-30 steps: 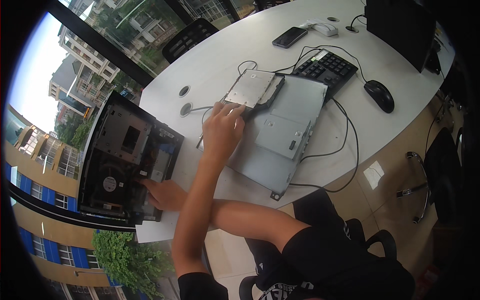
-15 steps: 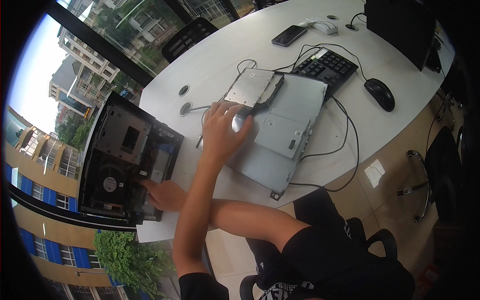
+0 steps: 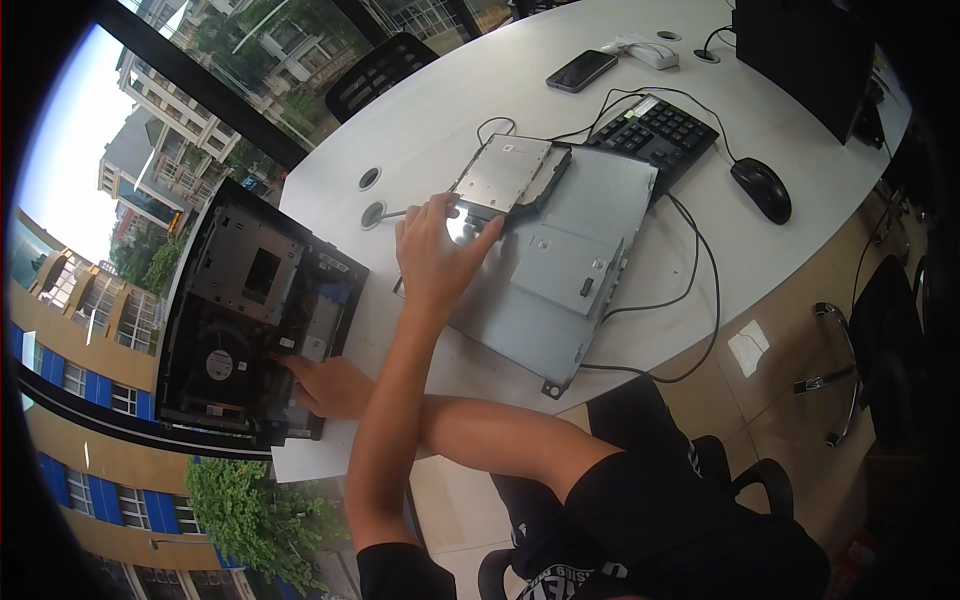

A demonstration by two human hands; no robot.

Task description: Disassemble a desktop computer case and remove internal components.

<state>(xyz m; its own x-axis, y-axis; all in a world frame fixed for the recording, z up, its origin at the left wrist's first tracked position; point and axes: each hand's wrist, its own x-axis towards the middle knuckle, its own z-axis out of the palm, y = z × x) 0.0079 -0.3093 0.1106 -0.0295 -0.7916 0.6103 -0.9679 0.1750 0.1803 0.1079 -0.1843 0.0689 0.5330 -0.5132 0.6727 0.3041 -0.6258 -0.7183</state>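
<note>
White and rounded, the office table (image 3: 440,120) ran from the person's lap out toward tall windows with buildings and trees beyond. Nearest, at 7 o'clock, the right hand (image 3: 335,388), its forearm crossed under the other arm, lay at the near edge of the open desktop computer case (image 3: 250,320), fingers stretched loosely toward the parts inside; it gripped nothing that could be seen. The case lay flat at 9 o'clock with its fan and metal drive cage showing. Toward 12 o'clock of that hand, the left hand (image 3: 435,258) was spread wide, its fingertips pressing on the near end of the silver optical drive (image 3: 505,177), with nothing closed in its grasp. The drive rested on the far left corner of the grey metal side panel (image 3: 560,275), which lay flat across the middle of the table. Past the panel at 1 o'clock sat a black keyboard (image 3: 655,135), with a black mouse (image 3: 762,188) at 2 o'clock. Farther off, a dark smartphone (image 3: 581,70) lay at 12 o'clock, and a black monitor (image 3: 805,50) stood at the far right.
</note>
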